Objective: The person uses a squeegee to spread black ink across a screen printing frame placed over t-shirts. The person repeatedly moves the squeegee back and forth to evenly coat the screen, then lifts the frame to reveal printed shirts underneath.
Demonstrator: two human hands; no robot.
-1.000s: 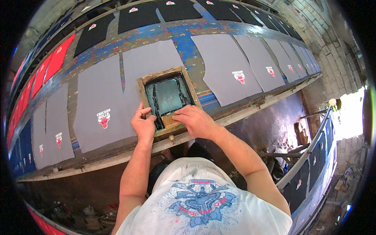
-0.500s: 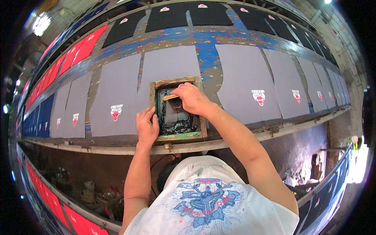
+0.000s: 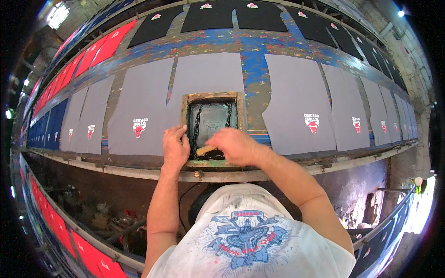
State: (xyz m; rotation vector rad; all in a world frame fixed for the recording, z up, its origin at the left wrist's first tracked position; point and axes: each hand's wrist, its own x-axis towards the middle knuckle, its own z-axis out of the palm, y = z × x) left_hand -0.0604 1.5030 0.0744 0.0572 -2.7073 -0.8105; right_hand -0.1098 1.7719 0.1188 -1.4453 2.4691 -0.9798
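A wooden screen-printing frame (image 3: 213,97) lies on a grey fabric piece (image 3: 204,72) at the near edge of the long table. My left hand (image 3: 176,146) grips its left side, fingers pressed together against the wood. Inside the frame, my right hand (image 3: 237,146) is closed on a squeegee (image 3: 206,150) with a pale wooden edge, held low near the frame's front bar. Dark, glossy ink (image 3: 196,126) runs in streaks along both sides of the mesh (image 3: 212,116). A faint design shows through the mesh. My right fingertips are partly hidden from above.
Grey fabric pieces with a red-and-white print (image 3: 311,123) lie in a row to both sides. Black pieces (image 3: 208,19) line the far side, red ones (image 3: 99,48) the far left. A metal rail (image 3: 259,175) with a bolt runs along the table's near edge.
My right hand has drawn the squeegee from the far part of the frame toward me. The mesh behind it is uncovered. My left hand stays on the frame's left side.
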